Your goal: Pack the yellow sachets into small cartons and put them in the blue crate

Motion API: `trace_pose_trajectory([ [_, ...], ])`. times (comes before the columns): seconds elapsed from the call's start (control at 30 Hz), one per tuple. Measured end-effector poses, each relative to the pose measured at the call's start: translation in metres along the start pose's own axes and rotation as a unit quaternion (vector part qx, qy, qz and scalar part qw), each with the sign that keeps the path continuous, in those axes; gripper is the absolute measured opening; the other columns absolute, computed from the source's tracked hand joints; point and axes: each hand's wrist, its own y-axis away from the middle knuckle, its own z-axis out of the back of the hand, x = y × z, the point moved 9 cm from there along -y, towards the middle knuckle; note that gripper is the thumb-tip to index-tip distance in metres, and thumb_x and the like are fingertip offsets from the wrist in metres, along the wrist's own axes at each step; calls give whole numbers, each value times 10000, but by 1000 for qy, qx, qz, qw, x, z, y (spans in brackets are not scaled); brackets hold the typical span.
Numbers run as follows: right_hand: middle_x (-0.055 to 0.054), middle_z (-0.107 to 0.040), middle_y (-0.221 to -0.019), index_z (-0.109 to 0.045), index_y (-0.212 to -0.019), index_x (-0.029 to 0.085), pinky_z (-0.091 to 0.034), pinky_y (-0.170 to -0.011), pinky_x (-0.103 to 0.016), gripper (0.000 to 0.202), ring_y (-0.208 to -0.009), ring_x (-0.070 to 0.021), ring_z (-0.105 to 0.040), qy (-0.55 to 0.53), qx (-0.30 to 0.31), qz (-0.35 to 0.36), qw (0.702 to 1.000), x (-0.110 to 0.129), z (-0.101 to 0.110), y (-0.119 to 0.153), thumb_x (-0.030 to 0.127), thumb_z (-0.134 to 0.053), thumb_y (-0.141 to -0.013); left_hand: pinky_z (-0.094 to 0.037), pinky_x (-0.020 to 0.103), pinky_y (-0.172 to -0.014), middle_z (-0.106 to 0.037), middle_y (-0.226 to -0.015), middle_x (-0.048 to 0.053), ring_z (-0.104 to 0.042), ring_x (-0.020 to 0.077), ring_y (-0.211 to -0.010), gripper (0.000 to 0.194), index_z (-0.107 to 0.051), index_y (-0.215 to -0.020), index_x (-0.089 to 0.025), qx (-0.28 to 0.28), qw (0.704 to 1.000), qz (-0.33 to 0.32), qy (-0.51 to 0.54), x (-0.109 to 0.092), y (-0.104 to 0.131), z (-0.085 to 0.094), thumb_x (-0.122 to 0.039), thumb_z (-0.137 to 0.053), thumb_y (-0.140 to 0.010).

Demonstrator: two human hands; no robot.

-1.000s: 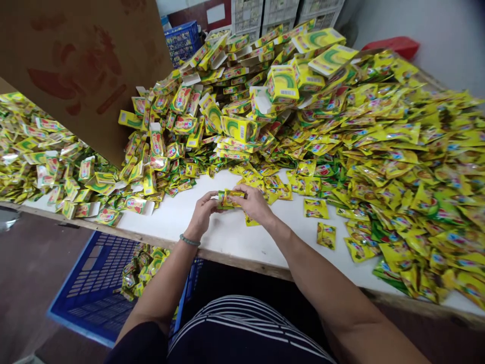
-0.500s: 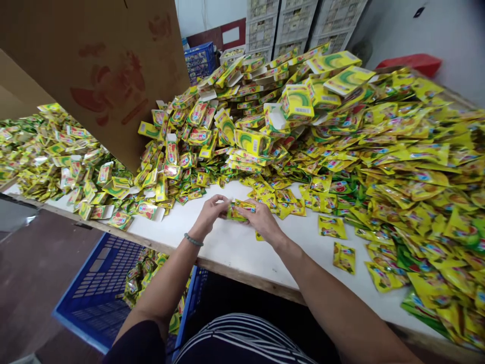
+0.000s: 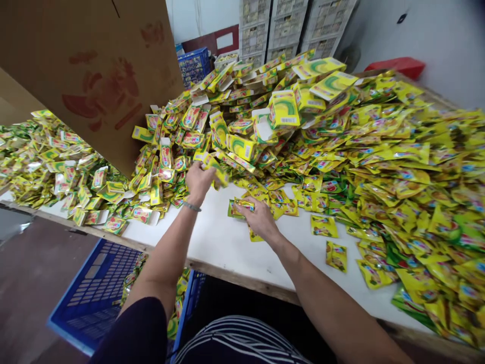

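My left hand point(image 3: 200, 181) is at the front of the heap of small cartons, its fingers closed on a yellow-green carton point(image 3: 216, 171) that is slightly blurred. Over the white tabletop point(image 3: 223, 242), my right hand point(image 3: 260, 218) pinches a few small yellow and green sachets point(image 3: 242, 205) between thumb and fingers; how many is hard to make out. Just beneath that hand lies another yellow sachet point(image 3: 254, 235), partly covered. Beyond it spread loose sachets point(image 3: 278, 199). Two single sachets lie to the right, one of them a yellow sachet point(image 3: 324, 226).
A large pile of sachets point(image 3: 409, 182) covers the table's right side. Heaped cartons point(image 3: 242, 124) rise at the back, beside a tall cardboard box point(image 3: 113, 76). Below the table's front edge stands a blue crate point(image 3: 83, 298) with sachets. Stacked white crates point(image 3: 253, 38) stand behind.
My left hand has left the sachets, moved up and left to the carton heap and taken hold of a carton. My right hand keeps the sachets in nearly the same place.
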Motion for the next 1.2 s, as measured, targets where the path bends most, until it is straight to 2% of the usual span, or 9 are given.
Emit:
trace_pose_trajectory([
  [0.1,-50,-719,-788,-714,-926,209,-468,-671,-302,257,-783,-227,-662,6,11,-15,1000,-1,-1,-1,440,-636,-847,-430,359,-765,-654,-763,74,-654,294,-843,176,-617,-918,-187,-29,953,-87,-287,-4,39,44,-282,-653,-774],
  [0.2,-44,-722,-788,-729,-951,210,-458,-701,-305,223,-765,-218,-653,39,5,-32,999,-9,-2,-4,387,-656,-837,-434,371,-758,-656,-784,106,-653,317,-838,242,-633,-959,-171,114,908,-98,-391,31,78,32,-354,-677,-807],
  [0.33,-47,-741,-808,-760,-948,214,-460,-735,-306,225,-784,-218,-654,92,-17,-29,995,-22,2,-12,372,-705,-798,-461,383,-864,-664,-1003,149,-623,324,-1020,346,-658,-946,-180,189,904,-137,-359,70,101,16,-481,-732,-792],
  [0.53,-73,-744,-804,-764,-1014,191,-484,-738,-325,350,-785,-235,-668,113,-14,-62,992,-35,2,-15,464,-718,-801,-337,490,-1101,-559,-1417,173,-447,360,-1374,690,-518,-1370,-218,307,872,-210,-318,82,99,-11,-343,-801,-753],
  [0.73,-66,-718,-811,-712,-1001,166,-522,-650,-309,415,-704,-201,-664,-48,23,-72,996,-37,-3,-12,540,-670,-827,-464,340,-850,-674,-1067,134,-645,311,-1002,563,-694,-1086,-192,311,884,-183,-297,82,92,-28,-450,-874,-619],
  [0.83,-54,-718,-840,-709,-999,181,-529,-684,-315,435,-758,-205,-658,-81,7,-17,997,-29,3,-15,562,-687,-790,-457,313,-720,-678,-822,65,-636,258,-807,444,-713,-898,-198,282,929,-111,-215,91,87,-22,-490,-869,-601],
  [0.93,-33,-710,-825,-723,-972,194,-504,-716,-317,421,-773,-202,-642,-54,28,17,998,-24,1,-16,562,-699,-767,-463,288,-681,-706,-813,34,-628,206,-744,422,-717,-920,-186,309,950,-43,3,95,93,-25,-482,-838,-644],
  [1.03,-7,-685,-737,-741,-985,201,-469,-665,-296,423,-706,-186,-615,-28,76,-1,997,-26,-7,-14,553,-718,-753,-488,274,-684,-740,-886,48,-650,177,-734,468,-714,-954,-156,347,917,37,194,98,103,-35,-463,-855,-630],
  [1.2,-6,-719,-782,-769,-970,210,-442,-629,-262,306,-687,-163,-613,-7,135,3,991,-19,-16,-9,428,-735,-759,-494,254,-636,-754,-828,56,-661,152,-659,468,-713,-900,-132,361,880,116,286,104,113,-45,-398,-908,-568],
])
